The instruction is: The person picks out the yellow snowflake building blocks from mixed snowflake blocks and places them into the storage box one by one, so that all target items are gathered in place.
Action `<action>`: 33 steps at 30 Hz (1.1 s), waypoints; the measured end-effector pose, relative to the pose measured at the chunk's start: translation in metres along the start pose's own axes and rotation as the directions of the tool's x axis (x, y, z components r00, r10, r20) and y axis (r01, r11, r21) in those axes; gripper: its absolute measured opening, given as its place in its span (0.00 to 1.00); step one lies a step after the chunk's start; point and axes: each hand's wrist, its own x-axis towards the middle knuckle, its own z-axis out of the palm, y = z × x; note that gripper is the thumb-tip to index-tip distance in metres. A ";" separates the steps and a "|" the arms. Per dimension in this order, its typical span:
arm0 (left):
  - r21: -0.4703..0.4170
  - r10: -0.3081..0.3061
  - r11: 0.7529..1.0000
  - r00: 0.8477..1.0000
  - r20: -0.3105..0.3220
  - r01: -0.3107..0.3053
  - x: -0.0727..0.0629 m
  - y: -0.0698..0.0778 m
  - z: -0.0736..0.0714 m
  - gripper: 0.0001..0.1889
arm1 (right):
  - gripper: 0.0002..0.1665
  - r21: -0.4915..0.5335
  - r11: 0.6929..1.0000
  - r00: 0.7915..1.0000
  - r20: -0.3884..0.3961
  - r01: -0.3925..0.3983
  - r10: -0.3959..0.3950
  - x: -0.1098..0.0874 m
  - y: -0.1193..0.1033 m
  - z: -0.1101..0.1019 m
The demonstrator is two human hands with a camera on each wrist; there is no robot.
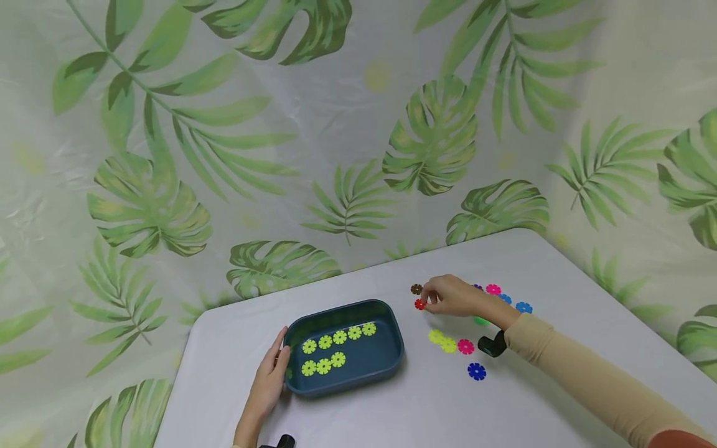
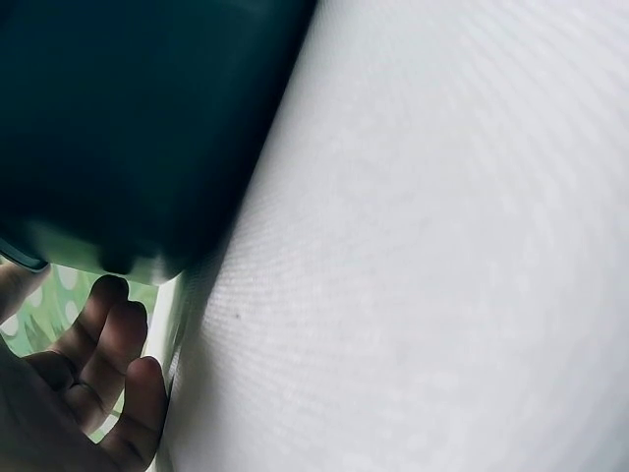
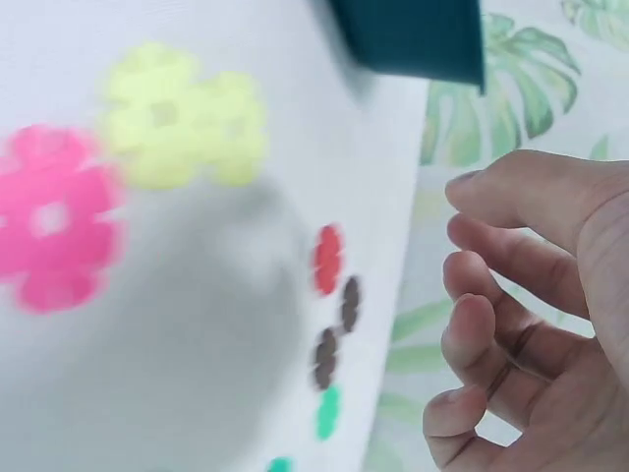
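Observation:
A dark teal rectangular basin (image 1: 358, 378) holds several yellow-green notched flower discs (image 1: 340, 337) in two rows. My left hand (image 1: 267, 375) grips its left end, thumb at the rim; in the left wrist view the fingers (image 2: 123, 334) curl by its outer wall. Over the table, right of the basin, my right hand (image 1: 454, 295) hovers with loosely bent fingers. Its fingertips overlap a red flower disc (image 1: 419, 304) in the head view. The right wrist view shows that red disc (image 3: 328, 260) apart from the hand (image 3: 531, 315), which holds nothing.
Two yellow discs (image 1: 442, 340), a pink disc (image 1: 465, 346) and a dark blue disc (image 1: 477, 371) lie near the right forearm. A brown disc (image 1: 416, 289) lies behind the red one. Blue (image 1: 523, 307) and pink (image 1: 493, 289) discs lie farther right. Leaf-patterned cloth (image 1: 347, 124) hangs behind the white table (image 1: 426, 398).

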 end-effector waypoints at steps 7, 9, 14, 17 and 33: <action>-0.036 0.004 0.999 1.000 0.005 -0.004 0.000 -0.002 0.000 0.29 | 0.11 0.045 0.993 0.994 0.028 -0.108 0.106 -0.031 0.013 0.015; -0.031 0.005 1.000 1.000 0.003 -0.005 0.000 -0.001 0.000 0.29 | 0.14 0.043 0.990 0.990 0.036 -0.138 0.137 -0.036 0.014 0.019; -0.018 0.009 1.000 1.000 -0.002 -0.009 -0.002 0.003 0.000 0.28 | 0.18 0.023 0.984 0.984 0.027 -0.175 0.175 -0.043 0.012 0.029; -0.016 0.005 1.000 1.000 -0.005 -0.006 -0.002 0.004 -0.001 0.28 | 0.20 0.007 0.981 0.980 0.021 -0.196 0.196 -0.045 0.012 0.036; -0.018 0.008 1.000 1.000 0.002 -0.008 -0.003 0.005 0.001 0.28 | 0.19 -0.042 0.967 0.968 -0.021 -0.252 0.252 -0.043 -0.002 0.049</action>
